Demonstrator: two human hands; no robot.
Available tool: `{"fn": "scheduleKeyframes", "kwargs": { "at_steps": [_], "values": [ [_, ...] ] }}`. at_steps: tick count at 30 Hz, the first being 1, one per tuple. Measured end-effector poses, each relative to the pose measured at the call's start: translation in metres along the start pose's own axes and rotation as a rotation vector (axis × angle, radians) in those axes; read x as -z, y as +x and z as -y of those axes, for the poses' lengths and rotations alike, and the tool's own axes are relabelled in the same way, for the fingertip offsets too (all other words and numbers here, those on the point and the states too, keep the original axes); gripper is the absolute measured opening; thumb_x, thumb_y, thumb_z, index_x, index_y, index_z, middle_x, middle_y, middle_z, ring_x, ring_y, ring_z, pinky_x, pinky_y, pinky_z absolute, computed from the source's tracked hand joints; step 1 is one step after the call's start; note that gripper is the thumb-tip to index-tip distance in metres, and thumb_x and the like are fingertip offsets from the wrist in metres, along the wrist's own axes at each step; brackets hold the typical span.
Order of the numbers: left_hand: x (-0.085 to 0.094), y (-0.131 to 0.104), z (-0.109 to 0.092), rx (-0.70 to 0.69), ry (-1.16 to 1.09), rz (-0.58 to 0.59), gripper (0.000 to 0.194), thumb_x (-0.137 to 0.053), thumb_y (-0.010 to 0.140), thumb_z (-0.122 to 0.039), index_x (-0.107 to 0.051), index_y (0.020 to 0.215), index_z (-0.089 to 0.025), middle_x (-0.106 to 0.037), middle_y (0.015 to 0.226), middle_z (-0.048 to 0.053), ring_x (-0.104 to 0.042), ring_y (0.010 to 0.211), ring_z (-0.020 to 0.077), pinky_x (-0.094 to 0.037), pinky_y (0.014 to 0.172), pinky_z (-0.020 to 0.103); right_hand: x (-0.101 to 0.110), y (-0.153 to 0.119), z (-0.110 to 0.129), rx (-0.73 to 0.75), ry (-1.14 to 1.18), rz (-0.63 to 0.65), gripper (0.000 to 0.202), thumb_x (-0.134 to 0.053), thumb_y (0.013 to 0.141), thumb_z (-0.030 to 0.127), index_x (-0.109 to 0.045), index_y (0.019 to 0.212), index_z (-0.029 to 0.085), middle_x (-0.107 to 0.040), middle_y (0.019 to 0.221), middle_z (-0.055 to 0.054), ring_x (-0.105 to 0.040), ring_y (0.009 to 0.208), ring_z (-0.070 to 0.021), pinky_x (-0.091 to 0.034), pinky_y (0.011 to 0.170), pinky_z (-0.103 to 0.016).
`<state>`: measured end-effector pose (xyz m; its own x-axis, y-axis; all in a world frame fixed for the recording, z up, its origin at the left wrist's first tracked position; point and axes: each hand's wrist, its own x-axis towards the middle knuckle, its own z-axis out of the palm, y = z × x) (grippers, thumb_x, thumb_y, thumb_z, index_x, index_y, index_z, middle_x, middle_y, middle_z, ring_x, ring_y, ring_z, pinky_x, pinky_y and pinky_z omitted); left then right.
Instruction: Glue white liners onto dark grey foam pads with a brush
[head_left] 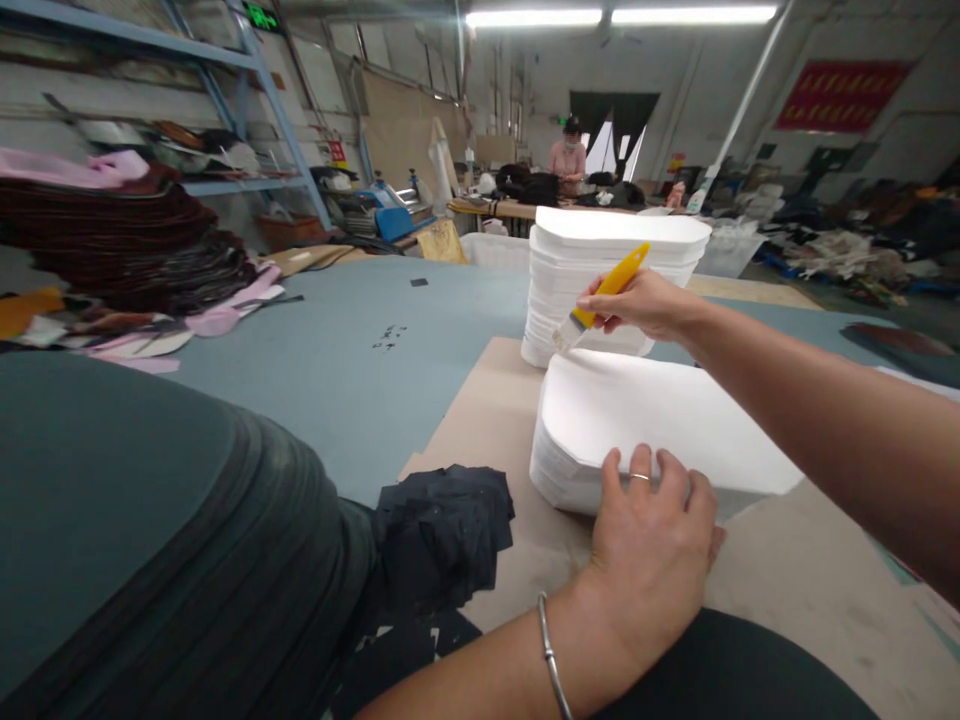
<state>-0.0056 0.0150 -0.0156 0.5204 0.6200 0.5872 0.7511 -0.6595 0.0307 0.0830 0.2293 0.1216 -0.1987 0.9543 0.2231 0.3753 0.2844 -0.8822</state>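
My right hand grips a flat paintbrush by its yellow handle. The pale bristles point down and left, at the far left edge of the low stack of white sheets; whether they touch it I cannot tell. My left hand, with a ring and a bracelet, rests its parted fingers on the near edge of that stack. Behind it stands a taller stack of white sheets, partly covered by my right hand. Both stacks have cut corners.
Brown board lies under the stacks on a grey-green table. To the left are a pile of dark green sheets, small black pieces and a brown stack of material. Farther back, a person stands at another table.
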Motion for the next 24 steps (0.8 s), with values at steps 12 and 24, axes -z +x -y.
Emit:
{"fn": "scheduleKeyframes", "kwargs": {
  "at_steps": [12,24],
  "values": [
    [0.005,0.006,0.003,0.009,-0.013,0.035,0.037,-0.062,0.098,-0.042,-0.063,0.128,-0.021,-0.063,0.135,0.013,-0.057,0.127,0.0351,-0.048,0.103,0.057,0.143,-0.065,-0.035,-0.227,-0.258,-0.044,0.02,-0.089,0.061,0.013,-0.076,0.075,0.011,-0.072,0.069,-0.008,-0.063,0.053,-0.0139,-0.052,0.045,-0.024],
    [0.031,0.027,0.011,-0.006,-0.017,0.251,0.028,-0.051,0.103,-0.038,-0.068,0.117,-0.021,-0.066,0.12,0.012,-0.061,0.116,0.0346,-0.051,0.091,0.049,0.13,-0.177,-0.028,-0.143,-0.73,-0.263,0.029,-0.07,0.073,0.014,-0.058,0.048,0.02,-0.052,0.043,0.0,-0.042,0.039,-0.0099,-0.028,0.042,-0.026]
  ]
}}
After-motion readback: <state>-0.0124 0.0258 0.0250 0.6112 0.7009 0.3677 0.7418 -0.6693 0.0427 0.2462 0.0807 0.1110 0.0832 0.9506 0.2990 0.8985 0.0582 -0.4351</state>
